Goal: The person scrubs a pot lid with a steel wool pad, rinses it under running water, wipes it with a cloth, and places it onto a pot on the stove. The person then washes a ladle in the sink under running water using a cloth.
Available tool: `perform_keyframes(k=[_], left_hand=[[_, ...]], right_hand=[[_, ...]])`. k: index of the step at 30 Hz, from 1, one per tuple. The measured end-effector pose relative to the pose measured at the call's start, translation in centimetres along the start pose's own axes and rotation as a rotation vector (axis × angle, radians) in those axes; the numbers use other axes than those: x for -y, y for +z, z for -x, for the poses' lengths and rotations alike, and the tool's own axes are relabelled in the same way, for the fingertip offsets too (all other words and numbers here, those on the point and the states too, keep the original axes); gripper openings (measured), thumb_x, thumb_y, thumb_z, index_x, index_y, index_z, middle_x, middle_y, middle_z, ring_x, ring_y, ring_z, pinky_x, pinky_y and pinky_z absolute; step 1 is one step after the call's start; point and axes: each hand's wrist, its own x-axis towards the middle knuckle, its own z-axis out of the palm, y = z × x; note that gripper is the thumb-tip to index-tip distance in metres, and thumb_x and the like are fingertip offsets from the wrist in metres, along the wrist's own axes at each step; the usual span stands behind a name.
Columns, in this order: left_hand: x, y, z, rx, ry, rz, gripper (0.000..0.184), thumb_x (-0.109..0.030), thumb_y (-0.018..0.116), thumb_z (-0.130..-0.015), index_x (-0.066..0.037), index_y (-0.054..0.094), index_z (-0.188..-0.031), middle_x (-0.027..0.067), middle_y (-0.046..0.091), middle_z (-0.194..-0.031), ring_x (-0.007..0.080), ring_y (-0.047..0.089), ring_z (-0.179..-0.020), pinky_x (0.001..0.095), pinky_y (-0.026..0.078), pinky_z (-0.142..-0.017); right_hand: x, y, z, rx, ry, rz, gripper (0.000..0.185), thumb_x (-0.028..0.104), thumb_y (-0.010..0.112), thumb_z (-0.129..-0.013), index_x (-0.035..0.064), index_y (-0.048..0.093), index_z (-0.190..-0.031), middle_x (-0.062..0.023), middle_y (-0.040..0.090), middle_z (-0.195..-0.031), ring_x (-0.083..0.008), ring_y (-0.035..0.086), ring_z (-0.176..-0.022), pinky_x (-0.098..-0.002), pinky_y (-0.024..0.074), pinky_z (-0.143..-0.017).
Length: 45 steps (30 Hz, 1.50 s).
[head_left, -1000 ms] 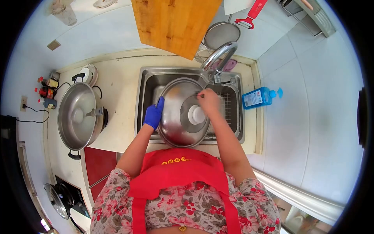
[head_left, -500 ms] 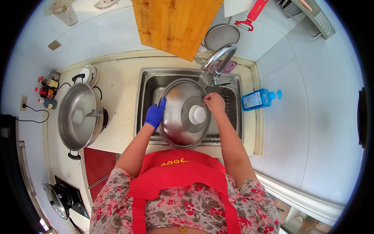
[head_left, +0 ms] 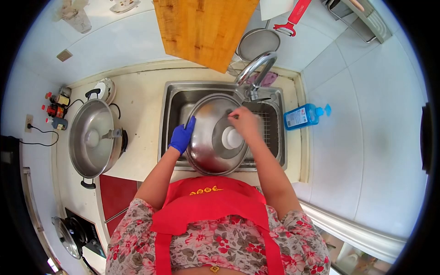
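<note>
A large domed steel pot lid point(head_left: 208, 151) with a white knob point(head_left: 232, 137) is tilted over the sink point(head_left: 176, 87), its outer face up. My left hand point(head_left: 182, 136), in a blue rubber glove, grips the lid's left edge, with the fingers on the rim and the thumb side hidden. Bare and closed in a pinch, my right hand point(head_left: 246, 123) is over the upper part of the lid beside the knob. A small dark thing point(head_left: 229, 112) shows at its fingertips; its kind is too small to tell.
A chrome faucet point(head_left: 261, 68) arches over the sink's back right. Blue soap bottle point(head_left: 300, 117) lies right of the sink. On the left are a wide steel pot point(head_left: 82, 146) and sauce bottles point(head_left: 56, 110). A wooden cutting board point(head_left: 206, 32) and a mesh strainer point(head_left: 258, 44) are at the back.
My right hand has moved left from the lid's right edge onto its upper surface, near the knob. The left hand keeps its hold on the rim.
</note>
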Motion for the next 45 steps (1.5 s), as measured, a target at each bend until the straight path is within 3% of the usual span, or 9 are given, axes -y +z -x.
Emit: perform_keyframes(k=[4,9,12,23,27,32,35,43,45], left_hand=[[1.1,0.2,-0.1,-0.009,0.071,0.037,0.067,-0.057,0.049,-0.079,0.008,0.059,-0.072,0.0281,0.053,-0.062,0.0402,0.053,-0.061,0.0414,0.043,-0.063],[1.0,-0.5,0.9,0.003,0.164,-0.008,0.063,-0.055,0.044,-0.083,0.006,0.061,-0.082,0.0294,0.054,-0.068,0.0422,0.054,-0.067,0.0434,0.042,-0.065],[2.6,-0.2,0.3,0.040,-0.005,0.015,0.060,-0.054,0.043,-0.084,0.004,0.062,-0.086,0.0293,0.055,-0.070,0.0420,0.054,-0.068,0.0437,0.042,-0.066],[0.2,-0.7,0.9,0.035,-0.067,0.178,0.068,-0.059,0.047,-0.080,0.007,0.059,-0.068,0.0198,0.053,-0.056,0.0272,0.052,-0.054,0.0383,0.042,-0.061],[1.0,-0.3,0.2,0.062,-0.041,0.122,0.068,-0.059,0.046,-0.080,0.006,0.059,-0.068,0.0208,0.052,-0.057,0.0286,0.053,-0.055,0.0390,0.042,-0.061],[2.1,0.2,-0.5,0.029,-0.023,-0.012,0.059,-0.053,0.046,-0.083,0.004,0.061,-0.081,0.0265,0.054,-0.066,0.0342,0.058,-0.064,0.0400,0.043,-0.064],[2.7,0.0,-0.3,0.008,0.255,-0.169,0.048,-0.045,0.045,-0.086,-0.001,0.061,-0.095,0.0303,0.055,-0.073,0.0384,0.058,-0.072,0.0414,0.044,-0.068],[4.5,0.9,-0.9,0.007,0.037,-0.060,0.064,-0.054,0.045,-0.083,0.008,0.059,-0.089,0.0335,0.055,-0.079,0.0432,0.056,-0.077,0.0421,0.043,-0.073],[4.3,0.9,-0.9,0.001,0.085,-0.082,0.068,-0.056,0.045,-0.082,0.010,0.058,-0.086,0.0335,0.055,-0.080,0.0434,0.055,-0.078,0.0423,0.043,-0.074]], right_hand=[[3.3,0.4,0.7,0.070,-0.282,0.057,0.008,0.014,0.067,-0.067,0.0094,0.062,-0.071,-0.0085,0.058,-0.082,-0.0274,0.057,-0.079,-0.0359,0.0453,-0.067],[-4.9,1.2,-0.3,0.011,0.017,0.120,0.014,0.020,0.067,-0.066,0.0087,0.064,-0.075,-0.0096,0.060,-0.081,-0.0267,0.058,-0.077,-0.0350,0.0457,-0.066],[-7.8,1.7,2.8,0.132,0.248,0.034,0.017,0.023,0.067,-0.066,0.0083,0.066,-0.075,-0.0126,0.062,-0.078,-0.0281,0.060,-0.076,-0.0353,0.0465,-0.066],[-7.4,1.4,8.7,0.235,0.338,-0.015,0.020,0.024,0.067,-0.067,0.0081,0.067,-0.078,-0.0141,0.063,-0.078,-0.0283,0.061,-0.073,-0.0338,0.0471,-0.067],[-7.2,1.2,3.6,0.081,0.257,-0.113,0.019,0.022,0.067,-0.068,0.0090,0.066,-0.081,-0.0109,0.063,-0.079,-0.0259,0.060,-0.074,-0.0334,0.0465,-0.067],[0.4,0.7,-0.3,0.174,-0.268,-0.030,0.010,0.016,0.066,-0.067,0.0095,0.063,-0.074,-0.0076,0.057,-0.078,-0.0272,0.056,-0.078,-0.0369,0.0446,-0.065],[3.7,1.2,0.5,0.254,-0.569,0.143,0.007,0.014,0.066,-0.064,0.0112,0.062,-0.069,-0.0044,0.057,-0.076,-0.0243,0.056,-0.076,-0.0366,0.0448,-0.064],[5.4,1.6,4.9,0.290,-0.614,0.270,0.005,0.014,0.066,-0.064,0.0133,0.061,-0.064,-0.0026,0.056,-0.073,-0.0220,0.055,-0.077,-0.0369,0.0437,-0.067],[5.1,2.2,4.2,0.172,-0.416,0.159,0.005,0.015,0.066,-0.063,0.0137,0.061,-0.064,-0.0019,0.056,-0.074,-0.0214,0.055,-0.080,-0.0368,0.0435,-0.067]])
